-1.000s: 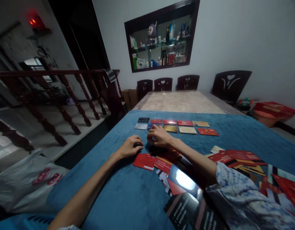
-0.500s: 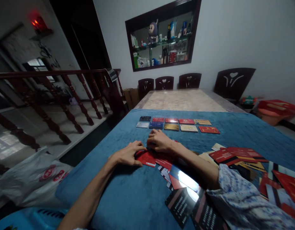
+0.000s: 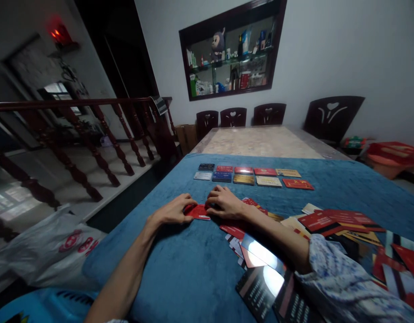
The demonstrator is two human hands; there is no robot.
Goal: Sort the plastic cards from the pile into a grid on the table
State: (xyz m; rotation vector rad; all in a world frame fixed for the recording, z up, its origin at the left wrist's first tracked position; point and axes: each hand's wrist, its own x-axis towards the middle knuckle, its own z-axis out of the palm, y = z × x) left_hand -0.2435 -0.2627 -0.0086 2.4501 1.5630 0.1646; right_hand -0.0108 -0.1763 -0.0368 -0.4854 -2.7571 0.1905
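Observation:
Low over the blue cloth (image 3: 180, 264), a red card (image 3: 199, 211) lies between my two hands; whether it is one card or a small stack I cannot tell. My left hand (image 3: 175, 209) grips its left end with thumb and fingers. At its right end, the curled fingers of my right hand (image 3: 224, 202) close on the edge, partly hiding it. Just beyond are two rows of cards, among them a blue card (image 3: 222, 177), a gold card (image 3: 243, 180) and a red card (image 3: 298, 184). Loose cards, such as a black card (image 3: 257, 291), lie under and beside my right forearm.
A spread pile of mixed cards (image 3: 331, 222) covers the cloth at the right. The bare far end of the table (image 3: 257, 140) has dark chairs (image 3: 269, 114) behind it. Left stand a wooden railing (image 3: 95, 159) and a white plastic bag (image 3: 55, 251).
Both hands have drawn the red card slightly up and away from the loose cards. It now sits straight between them, and my left hand has shifted a little left. The view has tilted slightly.

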